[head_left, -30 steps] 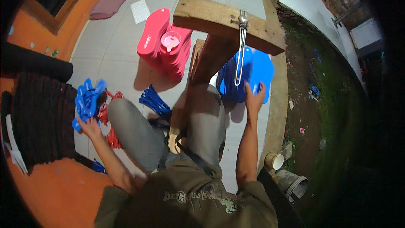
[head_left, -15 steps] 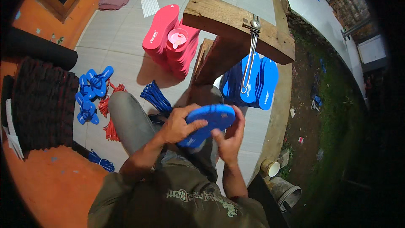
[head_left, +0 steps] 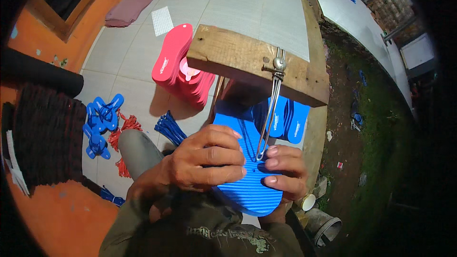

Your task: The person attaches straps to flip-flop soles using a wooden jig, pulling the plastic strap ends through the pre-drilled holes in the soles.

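Between my two hands is a blue flip-flop sole (head_left: 247, 197), its ribbed underside facing up. My left hand (head_left: 207, 159) grips its left edge, fingers bent over the ribbed face. On the opposite edge my right hand (head_left: 288, 173) holds it with fingertips on top and its thumb out of sight. A long looped metal wire tool (head_left: 271, 119) hangs from a wooden beam (head_left: 238, 57). Its narrow tip lies over the sole near a small hole; whether it touches or enters, I cannot tell. The beam's shadow falls on the sole's far end.
Stacked blue soles (head_left: 297, 121) stand behind the beam at right. Pink soles (head_left: 171, 59) are piled at left, with a small pink cup (head_left: 189, 71) on them. Blue straps (head_left: 170, 128), red straps (head_left: 126, 126) and assembled blue flip-flops (head_left: 102, 119) lie on the tiles.
The sole has been turned from its printed face to its ribbed face and raised to the wire tool's tip. Both hands moved with it and still hold it.
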`<state>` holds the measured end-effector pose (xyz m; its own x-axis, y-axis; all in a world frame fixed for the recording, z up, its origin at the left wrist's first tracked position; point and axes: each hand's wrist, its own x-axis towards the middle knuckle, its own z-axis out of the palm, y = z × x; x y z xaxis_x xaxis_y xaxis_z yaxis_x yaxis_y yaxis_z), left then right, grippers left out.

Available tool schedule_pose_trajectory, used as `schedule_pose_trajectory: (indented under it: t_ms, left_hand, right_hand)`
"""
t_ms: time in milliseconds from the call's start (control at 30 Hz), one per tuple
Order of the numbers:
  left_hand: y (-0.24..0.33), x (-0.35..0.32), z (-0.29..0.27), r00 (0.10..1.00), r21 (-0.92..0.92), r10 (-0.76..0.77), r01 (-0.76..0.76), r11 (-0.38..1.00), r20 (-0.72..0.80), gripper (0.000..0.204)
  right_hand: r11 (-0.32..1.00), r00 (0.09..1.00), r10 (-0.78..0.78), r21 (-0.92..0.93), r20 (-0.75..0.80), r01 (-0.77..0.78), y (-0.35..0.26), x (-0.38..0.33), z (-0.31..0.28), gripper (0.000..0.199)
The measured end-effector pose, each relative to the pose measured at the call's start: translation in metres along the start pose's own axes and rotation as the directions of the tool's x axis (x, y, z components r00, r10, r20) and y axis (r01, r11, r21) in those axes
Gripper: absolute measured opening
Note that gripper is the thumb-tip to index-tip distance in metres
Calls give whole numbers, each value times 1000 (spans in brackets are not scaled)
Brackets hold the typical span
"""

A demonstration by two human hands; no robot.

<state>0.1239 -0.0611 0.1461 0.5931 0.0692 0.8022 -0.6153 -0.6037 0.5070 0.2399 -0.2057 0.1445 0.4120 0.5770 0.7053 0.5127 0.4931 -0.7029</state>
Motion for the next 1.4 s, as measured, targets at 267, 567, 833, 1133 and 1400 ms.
schedule_pose_trajectory:
  t_ms: [267, 567, 833, 1133, 1400]
  left_hand:
    - [-13, 0, 1, 996, -61, -86, 84, 995, -35, 21]
    - [-47, 38, 26, 783, 469, -141, 494, 732, -606, 57]
    - [-56, -78, 21, 725, 441, -172, 571, 693, -667, 45]
    - [-27, -192, 78, 493, 220, -779, 870, 441, -388, 23]
    - [-25, -122, 88, 476, -59, -868, 871, 488, -144, 28]
  right_hand:
    - [1000, 999, -14, -2, -44, 14, 18, 2, 2, 19]
    - [728, 905, -238, -682, -353, -74, 52, 48, 11, 58]
    - [502, 833, 16, -716, -553, -485, 181, -39, -118, 59]
    - [-2, 593, 556, -714, -583, -700, 257, -107, -160, 74]
    - [369, 623, 418, -503, -661, -782, 201, -105, -152, 79]
